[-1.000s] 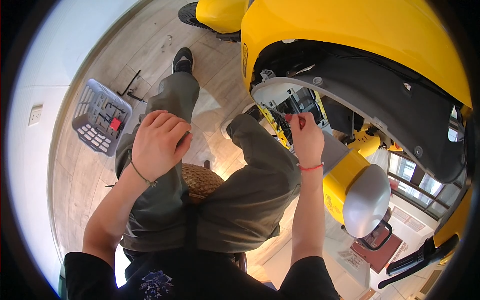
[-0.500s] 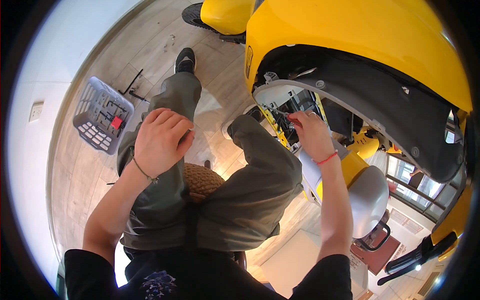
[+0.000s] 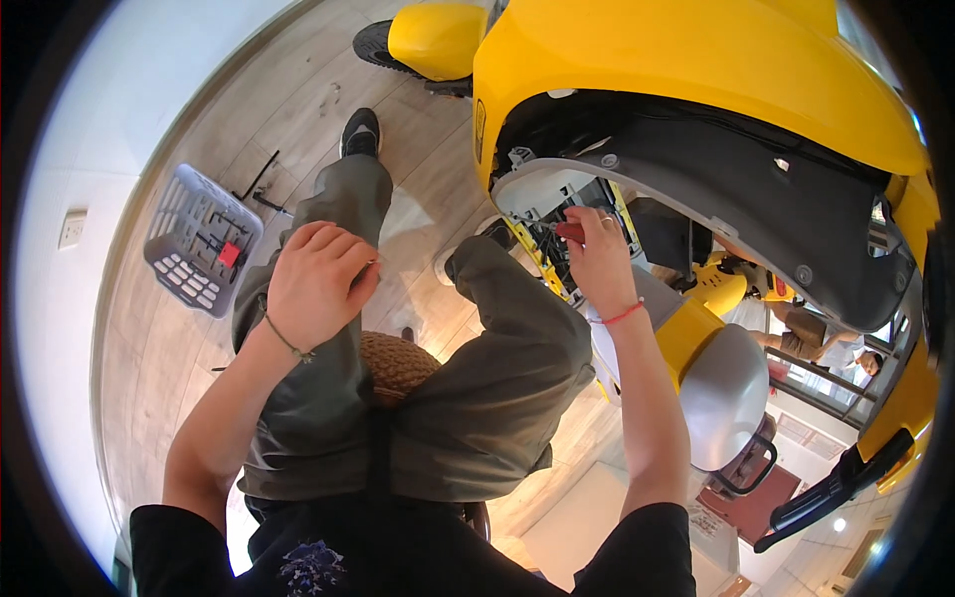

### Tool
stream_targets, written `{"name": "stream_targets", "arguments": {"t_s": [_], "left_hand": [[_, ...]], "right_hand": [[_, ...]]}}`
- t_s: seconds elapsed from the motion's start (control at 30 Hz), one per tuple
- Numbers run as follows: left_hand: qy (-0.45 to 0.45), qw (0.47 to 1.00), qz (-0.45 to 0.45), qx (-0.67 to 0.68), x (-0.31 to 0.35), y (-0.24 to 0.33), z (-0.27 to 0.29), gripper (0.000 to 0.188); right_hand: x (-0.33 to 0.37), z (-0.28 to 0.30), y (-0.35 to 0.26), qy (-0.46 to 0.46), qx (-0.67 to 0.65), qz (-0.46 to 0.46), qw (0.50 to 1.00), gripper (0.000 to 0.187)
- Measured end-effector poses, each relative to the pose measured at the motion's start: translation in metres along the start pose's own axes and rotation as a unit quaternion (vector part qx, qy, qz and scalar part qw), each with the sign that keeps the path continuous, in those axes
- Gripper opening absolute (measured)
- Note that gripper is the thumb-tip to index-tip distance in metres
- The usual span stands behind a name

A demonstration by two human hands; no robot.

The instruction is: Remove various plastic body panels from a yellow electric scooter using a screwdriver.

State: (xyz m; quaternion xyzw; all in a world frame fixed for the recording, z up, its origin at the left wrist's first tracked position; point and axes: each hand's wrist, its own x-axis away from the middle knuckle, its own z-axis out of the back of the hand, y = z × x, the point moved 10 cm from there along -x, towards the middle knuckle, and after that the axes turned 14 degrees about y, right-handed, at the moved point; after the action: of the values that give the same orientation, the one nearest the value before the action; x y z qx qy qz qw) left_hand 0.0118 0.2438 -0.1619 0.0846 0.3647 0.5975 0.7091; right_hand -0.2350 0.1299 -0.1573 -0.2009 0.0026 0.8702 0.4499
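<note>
My right hand is closed round the red handle of a screwdriver. Its thin metal shaft points left toward the rim of the grey inner panel on a yellow scooter. Wiring and dark parts show in the opening just beyond that hand. Over my left thigh, my left hand is held in the air with its fingers curled together and the thumb against them. Whatever it may hold is hidden by the fingers.
On the floor at left stands a grey plastic basket with black tools and a red item inside. Hex keys lie beside it. A brown woven seat shows between my legs. Behind the scooter at right, a person is visible.
My right hand has turned, showing more of the red handle. The view has shifted slightly, and a person has come into sight at far right. My left hand keeps its curled pose.
</note>
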Motion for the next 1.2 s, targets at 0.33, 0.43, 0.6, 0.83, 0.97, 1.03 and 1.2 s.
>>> {"name": "stream_targets", "arguments": {"t_s": [0.33,0.43,0.6,0.83,0.97,1.03,1.2], "left_hand": [[-0.002,1.000,0.002,-0.006,-0.001,0.001,0.001,0.006],[0.003,1.000,0.001,-0.002,-0.001,0.002,0.001,0.007],[0.017,1.000,-0.003,-0.003,-0.001,0.000,0.003,0.006],[0.007,1.000,0.002,0.003,-0.001,-0.001,0.002,0.006],[0.006,1.000,0.003,0.006,0.000,-0.001,0.002,0.006],[0.013,1.000,0.000,0.008,0.000,0.000,0.003,0.006],[0.013,1.000,-0.001,0.002,0.001,-0.002,0.003,0.006]], "right_hand": [[-0.001,-0.001,0.012,-0.057,0.056,-0.080,0.994,0.026],[-0.003,0.008,0.008,0.007,-0.011,-0.040,0.999,0.030],[0.009,0.000,0.038,-0.078,0.164,-0.180,0.967,0.025],[0.004,0.004,0.026,-0.035,0.070,-0.113,0.990,0.025],[0.018,-0.003,0.044,-0.094,0.186,-0.176,0.962,0.026],[0.017,-0.003,0.041,-0.077,0.139,-0.152,0.975,0.027],[0.006,0.011,0.012,0.005,0.056,-0.104,0.993,0.022]]}}
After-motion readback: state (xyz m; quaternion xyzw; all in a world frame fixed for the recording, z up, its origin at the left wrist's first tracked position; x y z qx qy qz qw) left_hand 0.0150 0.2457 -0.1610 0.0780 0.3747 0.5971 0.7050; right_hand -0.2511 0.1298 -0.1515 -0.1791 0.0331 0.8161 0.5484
